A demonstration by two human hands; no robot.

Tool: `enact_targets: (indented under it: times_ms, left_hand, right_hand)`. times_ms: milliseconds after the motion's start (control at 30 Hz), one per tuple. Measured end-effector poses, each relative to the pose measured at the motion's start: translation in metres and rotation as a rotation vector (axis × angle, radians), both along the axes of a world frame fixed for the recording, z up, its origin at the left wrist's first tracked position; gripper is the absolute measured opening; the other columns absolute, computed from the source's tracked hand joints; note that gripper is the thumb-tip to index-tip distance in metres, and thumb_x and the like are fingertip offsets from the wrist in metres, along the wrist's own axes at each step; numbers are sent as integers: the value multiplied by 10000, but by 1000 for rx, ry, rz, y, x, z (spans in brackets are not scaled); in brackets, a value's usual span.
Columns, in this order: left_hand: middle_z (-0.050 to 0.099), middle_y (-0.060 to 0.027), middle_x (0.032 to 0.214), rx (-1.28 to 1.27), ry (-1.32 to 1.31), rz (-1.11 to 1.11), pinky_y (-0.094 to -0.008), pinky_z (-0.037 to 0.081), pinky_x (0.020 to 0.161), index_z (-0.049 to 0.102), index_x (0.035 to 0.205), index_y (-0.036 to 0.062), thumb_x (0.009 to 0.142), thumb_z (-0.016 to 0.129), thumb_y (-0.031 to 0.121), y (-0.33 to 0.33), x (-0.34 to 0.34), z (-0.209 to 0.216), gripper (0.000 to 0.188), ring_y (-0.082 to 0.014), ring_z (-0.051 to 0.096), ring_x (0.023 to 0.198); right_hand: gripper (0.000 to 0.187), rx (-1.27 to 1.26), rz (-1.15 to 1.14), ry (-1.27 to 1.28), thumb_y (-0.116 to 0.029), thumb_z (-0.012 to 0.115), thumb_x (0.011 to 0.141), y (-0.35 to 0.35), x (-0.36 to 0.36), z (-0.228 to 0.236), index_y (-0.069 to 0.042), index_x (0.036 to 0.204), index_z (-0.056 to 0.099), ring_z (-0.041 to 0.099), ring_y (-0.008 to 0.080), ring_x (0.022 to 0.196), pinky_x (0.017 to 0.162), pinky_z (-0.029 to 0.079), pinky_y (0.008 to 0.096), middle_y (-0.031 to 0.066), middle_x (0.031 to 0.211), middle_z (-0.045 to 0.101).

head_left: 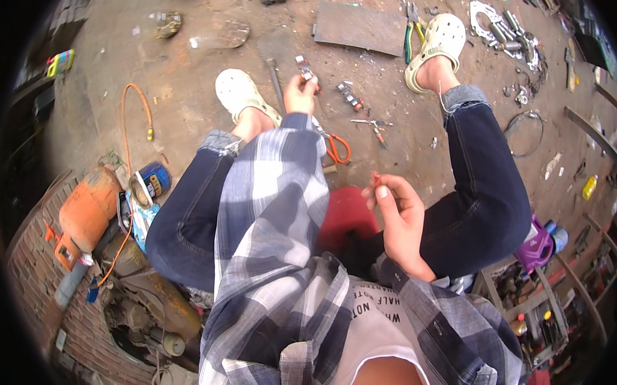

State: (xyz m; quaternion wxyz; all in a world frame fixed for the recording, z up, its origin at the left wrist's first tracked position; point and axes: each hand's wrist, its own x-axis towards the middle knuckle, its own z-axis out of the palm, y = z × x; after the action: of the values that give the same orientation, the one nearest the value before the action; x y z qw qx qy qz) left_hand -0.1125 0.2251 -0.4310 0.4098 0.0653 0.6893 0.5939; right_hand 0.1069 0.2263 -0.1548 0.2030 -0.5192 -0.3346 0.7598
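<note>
A person in a checked shirt (271, 191) and dark jeans (484, 179) sat low over a littered brown floor (189, 84), a small object in each hand, as we looked down from above. We saw the two hands well apart. The left hand (300, 94), stretched out ahead between the feet, had its fingers closed on a small silver-and-dark part (304, 65), which jutted past the fingertips; we could not tell whether it touched the ground. The right hand (400, 220), closer to the body, pinched a small red piece (376, 178) between thumb and finger, too tiny for us to make out its shape.

Just to the right of the left hand, we found a dark-and-silver block (350, 96) lying on the floor, with a thin cross-shaped tool (375, 125) near it. Orange-handled scissors (348, 153) lay between the two hands, and a long-handled tool (275, 82) rested beside the left cream clog (237, 92).

Farther out, we noted a flat metal plate (360, 29) and, just beside the right cream clog (444, 41), pliers (408, 44) with green and yellow handles. Loose metal parts (511, 44) lay at upper right; a purple jug (535, 249) stood behind the right knee. On our left, an orange hose (124, 112) curved near an orange tank (91, 200) and a blue container (159, 178).
</note>
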Motion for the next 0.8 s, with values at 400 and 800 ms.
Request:
enact_targets:
  times_ms: [400, 800]
  left_hand:
    - [527, -25, 801, 562, 139, -249, -239, 412, 643, 511, 1028, 4, 914, 627, 291, -100, 73, 306, 330, -94, 486, 698]
    - [586, -17, 862, 424, 451, -375, -209, 409, 651, 585, 931, -2, 817, 732, 136, -227, 106, 422, 231, -61, 501, 741]
  right_hand:
    - [277, 143, 155, 490, -152, 569, 938, 9, -2, 79, 18, 1156, 594, 580, 93, 861, 738, 477, 233, 48, 1017, 630]
    - [281, 278, 330, 843, -164, 563, 948, -53, 19, 157, 22, 1158, 584, 609, 140, 869, 760, 503, 248, 131, 1038, 642]
